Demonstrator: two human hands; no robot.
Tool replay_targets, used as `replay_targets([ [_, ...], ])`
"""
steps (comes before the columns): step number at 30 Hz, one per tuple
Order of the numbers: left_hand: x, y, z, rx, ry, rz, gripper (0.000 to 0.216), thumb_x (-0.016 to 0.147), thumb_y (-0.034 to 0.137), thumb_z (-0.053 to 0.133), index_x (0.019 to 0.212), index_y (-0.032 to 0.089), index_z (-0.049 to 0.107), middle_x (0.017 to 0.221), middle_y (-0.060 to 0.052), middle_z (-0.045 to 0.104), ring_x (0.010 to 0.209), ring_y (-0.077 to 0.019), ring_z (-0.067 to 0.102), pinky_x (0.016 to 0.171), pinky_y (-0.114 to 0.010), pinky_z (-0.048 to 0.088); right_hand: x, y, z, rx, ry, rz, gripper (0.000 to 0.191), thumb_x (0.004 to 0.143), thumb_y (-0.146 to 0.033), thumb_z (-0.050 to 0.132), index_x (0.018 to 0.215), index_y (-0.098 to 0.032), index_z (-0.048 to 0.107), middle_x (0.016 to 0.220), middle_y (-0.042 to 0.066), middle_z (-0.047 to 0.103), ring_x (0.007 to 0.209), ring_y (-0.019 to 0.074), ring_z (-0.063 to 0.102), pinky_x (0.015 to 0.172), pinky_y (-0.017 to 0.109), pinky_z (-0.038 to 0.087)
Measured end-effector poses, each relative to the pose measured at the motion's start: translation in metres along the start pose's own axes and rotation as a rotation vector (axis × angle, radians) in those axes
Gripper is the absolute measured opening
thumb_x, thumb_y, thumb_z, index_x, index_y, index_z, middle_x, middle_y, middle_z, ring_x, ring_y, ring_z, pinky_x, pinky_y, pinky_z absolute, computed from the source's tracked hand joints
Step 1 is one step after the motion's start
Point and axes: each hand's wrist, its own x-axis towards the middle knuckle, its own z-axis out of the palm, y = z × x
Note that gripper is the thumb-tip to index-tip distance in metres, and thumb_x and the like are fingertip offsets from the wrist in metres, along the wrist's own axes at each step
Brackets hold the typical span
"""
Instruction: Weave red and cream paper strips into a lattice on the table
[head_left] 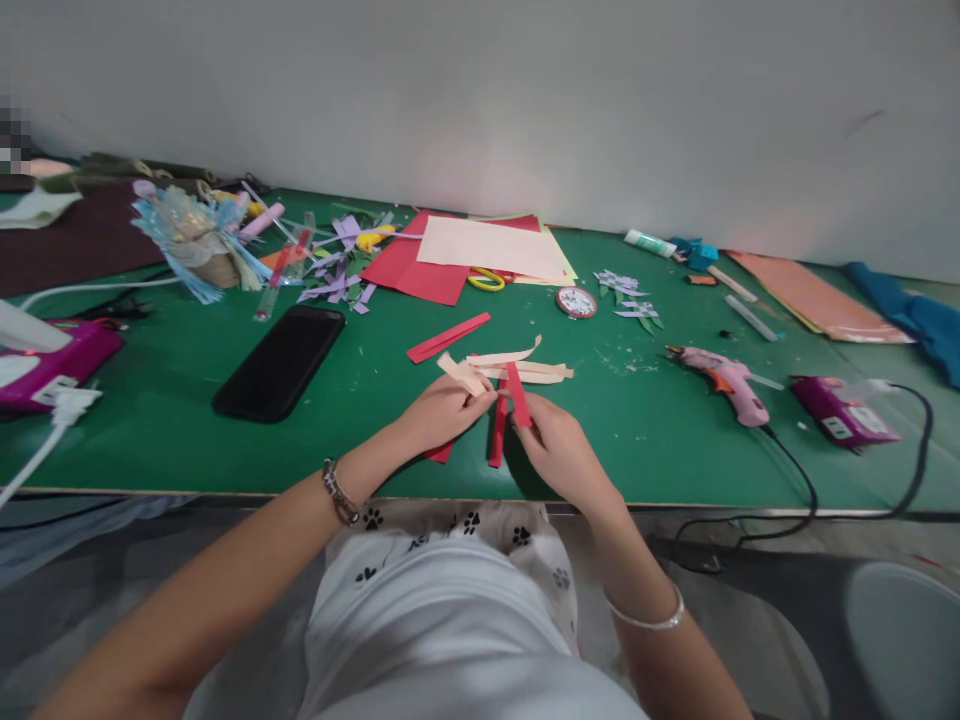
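Left hand (pixel 441 412), partly hiding a red piece (pixel 440 453), pinches a pale strip (pixel 462 375); right hand (pixel 561 447), a red strip (pixel 517 393).

Pale strip (pixel 463 375) in left hand (pixel 441 413), red strip (pixel 517 394) in right hand (pixel 561 450)

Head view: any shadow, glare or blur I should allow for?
Head view: a dark shadow lies on the green table beside the right hand; the smartphone shows no strong glare; the label on the glue stick is too blurred to read.
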Motion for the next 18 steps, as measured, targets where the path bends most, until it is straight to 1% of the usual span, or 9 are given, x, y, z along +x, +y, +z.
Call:
replay_targets([
  [1,0.000,-0.001,0.000,0.009,-0.007,0.019,0.022,0.086,0.026,0.038,0.070,0.019,0.051,0.082,-0.004,0.059,0.084,-0.0173,0.054,0.081,-0.032,0.043,0.001,0.000,-0.001,0.022,0.005,0.015,0.030,0.083,-0.017,0.039,0.107,-0.017,0.057,0.088,0.007,0.065,0.074,0.0169,0.059,0.064,0.026,0.044],
  [3,0.000,-0.003,0.001,0.020,-0.012,0.048,0.018,0.082,0.026,0.045,0.066,0.018,0.049,0.077,-0.003,0.058,0.081,-0.0176,0.054,0.076,-0.031,0.044,0.003,-0.001,-0.002,0.069,0.000,0.053,0.033,0.084,-0.020,0.040,0.114,-0.017,0.054,0.077,0.004,0.065,0.062,0.0148,0.057,0.058,0.024,0.043],
  [5,0.000,-0.005,0.002,0.012,-0.012,0.043,0.012,0.079,0.024,0.051,0.069,0.018,0.051,0.075,-0.002,0.056,0.078,-0.0169,0.053,0.071,-0.029,0.044,0.006,0.001,-0.003,0.126,-0.005,0.047,0.032,0.084,-0.021,0.042,0.113,-0.017,0.054,0.073,0.002,0.065,0.058,0.0137,0.056,0.057,0.024,0.043],
  [7,0.001,-0.007,0.002,-0.003,-0.007,0.013,0.004,0.076,0.020,0.054,0.074,0.017,0.054,0.074,-0.001,0.055,0.074,-0.0156,0.053,0.067,-0.027,0.044,0.010,0.004,-0.002,0.185,0.004,-0.029,0.028,0.082,-0.021,0.045,0.108,-0.019,0.057,0.089,0.004,0.067,0.075,0.0154,0.060,0.067,0.026,0.046],
  [9,0.002,-0.007,0.002,-0.020,-0.011,-0.004,0.002,0.074,0.018,0.055,0.076,0.016,0.055,0.073,0.000,0.054,0.072,-0.0148,0.053,0.066,-0.026,0.043,0.013,0.006,0.001,0.216,0.013,-0.108,0.027,0.078,-0.020,0.051,0.104,-0.020,0.058,0.107,0.006,0.063,0.097,0.0179,0.058,0.082,0.030,0.044],
  [11,0.002,-0.007,0.002,-0.034,-0.007,-0.021,0.001,0.074,0.016,0.055,0.074,0.016,0.055,0.073,0.000,0.054,0.071,-0.0144,0.053,0.066,-0.026,0.043,0.016,0.008,0.005,0.236,0.020,-0.132,0.027,0.075,-0.020,0.055,0.102,-0.020,0.058,0.111,0.006,0.061,0.104,0.0187,0.055,0.088,0.032,0.042],
  [14,0.002,-0.007,0.001,-0.041,-0.010,-0.028,0.002,0.074,0.014,0.055,0.073,0.016,0.056,0.073,0.000,0.054,0.072,-0.0143,0.053,0.066,-0.025,0.042,0.020,0.009,0.011,0.248,0.058,-0.106,0.020,0.075,-0.023,0.056,0.094,-0.020,0.059,0.103,0.006,0.063,0.096,0.0184,0.058,0.084,0.032,0.044],
  [16,0.002,-0.007,0.000,-0.033,-0.017,-0.020,0.002,0.075,0.017,0.055,0.074,0.015,0.056,0.073,-0.001,0.054,0.071,-0.0145,0.053,0.064,-0.025,0.042,0.021,0.009,0.013,0.225,0.101,-0.110,0.011,0.078,-0.024,0.052,0.086,-0.020,0.059,0.094,0.005,0.065,0.091,0.0184,0.059,0.081,0.033,0.045],
  [18,0.002,-0.006,0.000,-0.027,-0.020,-0.013,0.006,0.077,0.021,0.055,0.075,0.015,0.057,0.072,-0.001,0.054,0.071,-0.0148,0.053,0.063,-0.025,0.042,0.022,0.008,0.013,0.199,0.139,-0.126,0.010,0.079,-0.023,0.049,0.079,-0.020,0.059,0.088,0.005,0.065,0.090,0.0188,0.059,0.080,0.032,0.046],
])
